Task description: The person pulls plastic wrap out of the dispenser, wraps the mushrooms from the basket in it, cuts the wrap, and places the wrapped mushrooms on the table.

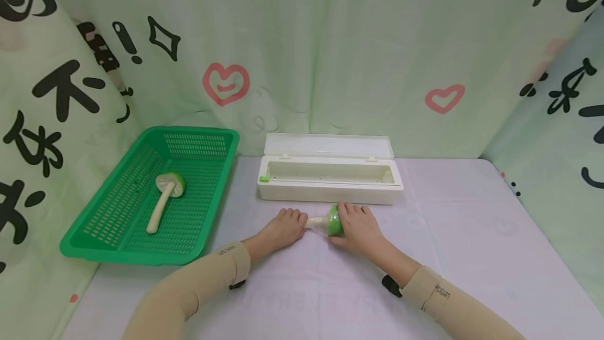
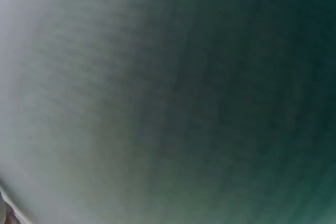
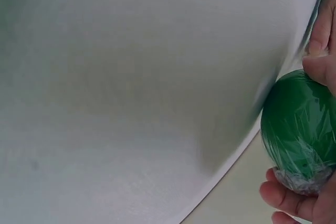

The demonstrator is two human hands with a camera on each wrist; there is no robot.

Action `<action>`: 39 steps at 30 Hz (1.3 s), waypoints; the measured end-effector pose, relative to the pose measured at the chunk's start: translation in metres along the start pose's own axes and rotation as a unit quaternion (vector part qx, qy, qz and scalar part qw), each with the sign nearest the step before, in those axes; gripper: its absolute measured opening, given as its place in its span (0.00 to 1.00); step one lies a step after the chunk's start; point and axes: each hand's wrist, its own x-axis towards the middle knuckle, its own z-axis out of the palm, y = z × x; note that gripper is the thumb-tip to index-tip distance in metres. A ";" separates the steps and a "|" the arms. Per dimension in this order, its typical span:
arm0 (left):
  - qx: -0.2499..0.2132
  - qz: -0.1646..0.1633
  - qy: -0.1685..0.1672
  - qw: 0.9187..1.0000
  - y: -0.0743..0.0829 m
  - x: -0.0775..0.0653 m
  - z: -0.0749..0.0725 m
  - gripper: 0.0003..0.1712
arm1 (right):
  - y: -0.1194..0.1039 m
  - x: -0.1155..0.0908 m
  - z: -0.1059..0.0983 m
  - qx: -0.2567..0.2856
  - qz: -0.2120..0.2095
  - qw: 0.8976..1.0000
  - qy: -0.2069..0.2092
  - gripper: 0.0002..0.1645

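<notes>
Both hands hold a toy mushroom (image 1: 335, 222) with a green cap and pale stem, lying sideways just above or on the table. Clear plastic film covers it; in the right wrist view the film is wrinkled and bunched on the green cap (image 3: 299, 124). My left hand (image 1: 285, 227) pinches the stem end. Round the cap curl the fingers of my right hand (image 1: 358, 227). Behind them sits a white lidded box (image 1: 330, 193), its lid (image 1: 327, 146) raised. The left wrist view is too blurred to make out the hand's work.
On the left stands a green plastic basket (image 1: 219, 188). Inside it lies another mushroom (image 1: 162, 203) with green cap and pale stem. A small green tab (image 1: 264, 178) is at the box's left end. Printed curtains (image 1: 283, 41) close off the table's back and sides.
</notes>
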 end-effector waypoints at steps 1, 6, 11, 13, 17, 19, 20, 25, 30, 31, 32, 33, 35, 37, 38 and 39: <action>0.002 0.000 0.012 1.000 0.001 0.001 0.000 0.17 | 0.001 0.000 -0.001 0.000 0.003 1.000 -0.001 0.45; -0.004 -0.003 0.059 0.998 0.008 0.014 -0.005 0.17 | 0.015 -0.007 -0.011 0.001 0.018 1.000 0.003 0.46; -0.017 0.002 0.033 0.999 0.024 0.049 -0.022 0.15 | 0.047 -0.024 -0.028 0.034 0.034 0.999 0.022 0.43; -0.022 0.010 0.017 1.000 0.035 0.068 -0.029 0.14 | 0.066 -0.036 -0.035 0.056 0.039 0.997 0.029 0.42; -0.014 0.024 0.013 1.000 0.062 0.107 -0.044 0.15 | 0.107 -0.063 -0.045 0.082 0.054 0.995 0.026 0.42; -0.001 0.023 0.032 0.999 0.075 0.125 -0.048 0.15 | 0.127 -0.076 -0.048 0.091 0.063 0.994 0.015 0.43; 0.005 0.019 0.043 0.999 0.082 0.133 -0.049 0.14 | 0.136 -0.081 -0.049 0.093 0.068 0.993 0.007 0.43; 0.012 -0.003 0.087 0.996 0.115 0.172 -0.049 0.12 | 0.177 -0.108 -0.048 0.098 0.103 0.990 -0.020 0.46; -0.002 -0.017 0.080 0.997 0.140 0.200 -0.055 0.10 | 0.207 -0.127 -0.043 0.106 0.144 0.983 -0.037 0.49; -0.003 -0.019 0.073 0.997 0.144 0.205 -0.057 0.11 | 0.211 -0.130 -0.042 0.110 0.153 0.981 -0.042 0.49; -0.005 -0.020 0.065 0.998 0.148 0.210 -0.059 0.11 | 0.215 -0.133 -0.041 0.115 0.163 0.979 -0.047 0.50; -0.006 -0.019 0.053 0.998 0.151 0.214 -0.060 0.12 | 0.219 -0.135 -0.040 0.117 0.171 0.977 -0.051 0.50; -0.016 -0.016 0.021 1.000 0.157 0.221 -0.062 0.14 | 0.226 -0.140 -0.038 0.123 0.186 0.973 -0.058 0.51; -0.044 -0.009 -0.028 0.999 0.162 0.226 -0.065 0.16 | 0.232 -0.143 -0.035 0.134 0.200 0.968 -0.069 0.53; -0.059 -0.006 -0.053 0.997 0.165 0.228 -0.066 0.17 | 0.235 -0.145 -0.034 0.137 0.206 0.966 -0.072 0.53; -0.075 -0.004 -0.076 0.994 0.167 0.229 -0.066 0.19 | 0.238 -0.147 -0.033 0.140 0.211 0.965 -0.074 0.54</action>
